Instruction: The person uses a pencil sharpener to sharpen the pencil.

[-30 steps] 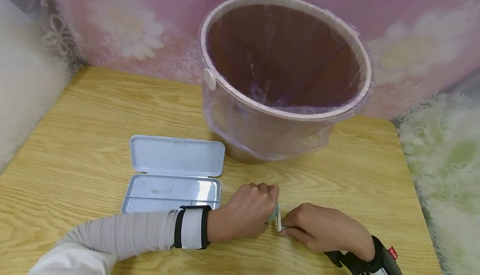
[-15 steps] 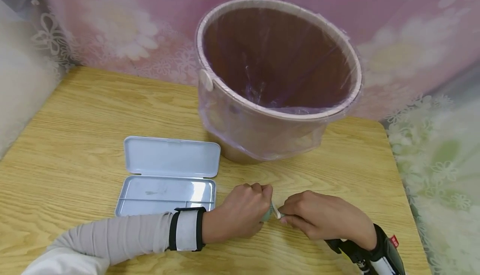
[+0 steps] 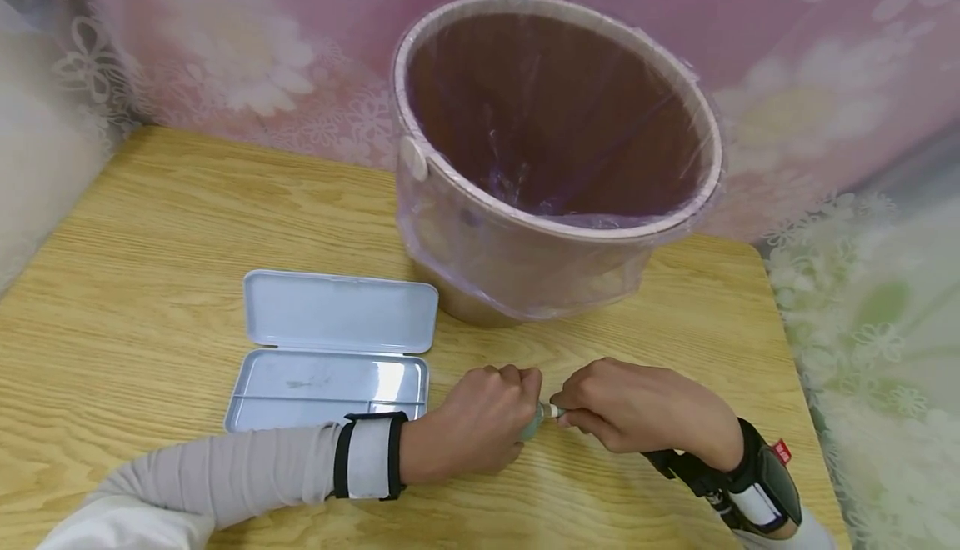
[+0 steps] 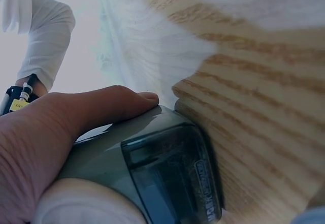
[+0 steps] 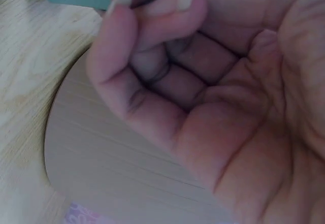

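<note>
My left hand (image 3: 480, 421) grips a crank pencil sharpener (image 3: 531, 425), mostly covered by the fingers in the head view. In the left wrist view its grey-green body has a dark see-through drawer (image 4: 172, 173) and rests on the wooden tabletop, the thumb lying along it. Beside it, my right hand (image 3: 637, 404) pinches the end of the sharpener's short whitish crank (image 3: 553, 411) between thumb and fingertips. From the right wrist, the curled fingers (image 5: 147, 97) hide the crank, and a teal corner of the sharpener shows at the top. Whether a pencil is inside cannot be seen.
A light blue pencil case (image 3: 341, 312) lies with its lid back on the left, partly behind the left forearm. Behind the hands stands a tall brown bin (image 3: 480, 304) lined with a clear purplish bag (image 3: 525, 267). Flowered cloth (image 3: 247, 42) hangs along the back.
The crank has swung up from pointing toward me, and the right hand has risen with it. My left hand keeps its hold on the sharpener. The whole view has shifted slightly.
</note>
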The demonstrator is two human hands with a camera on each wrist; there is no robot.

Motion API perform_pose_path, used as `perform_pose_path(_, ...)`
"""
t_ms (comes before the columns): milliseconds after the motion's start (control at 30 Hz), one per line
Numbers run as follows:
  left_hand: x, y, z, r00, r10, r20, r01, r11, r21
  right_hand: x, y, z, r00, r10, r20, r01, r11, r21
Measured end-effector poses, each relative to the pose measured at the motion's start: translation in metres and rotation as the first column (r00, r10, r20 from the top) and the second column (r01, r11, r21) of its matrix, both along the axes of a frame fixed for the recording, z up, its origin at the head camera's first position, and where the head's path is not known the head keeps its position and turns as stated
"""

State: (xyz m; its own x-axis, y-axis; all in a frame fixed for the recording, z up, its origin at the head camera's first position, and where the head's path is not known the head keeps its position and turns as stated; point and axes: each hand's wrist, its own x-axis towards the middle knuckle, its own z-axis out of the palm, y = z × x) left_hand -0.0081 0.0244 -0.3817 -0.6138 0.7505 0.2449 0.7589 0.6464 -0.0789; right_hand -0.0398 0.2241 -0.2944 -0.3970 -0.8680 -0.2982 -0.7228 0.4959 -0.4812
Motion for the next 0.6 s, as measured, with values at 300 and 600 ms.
perform_pose_path(300,-0.001,-0.001,0.001,1.0,-0.003,-0.013,0.003,1.0,-0.009,-0.005,-0.007,0.0,0.989,-0.018,-0.147,0.026,0.998,0.055)
perform_pose_path(600,0.003,0.0,-0.003,1.0,0.003,-0.031,-0.002,0.999,0.036,-0.013,-0.008,-0.044,0.976,-0.035,-0.217,0.046,0.998,0.047)
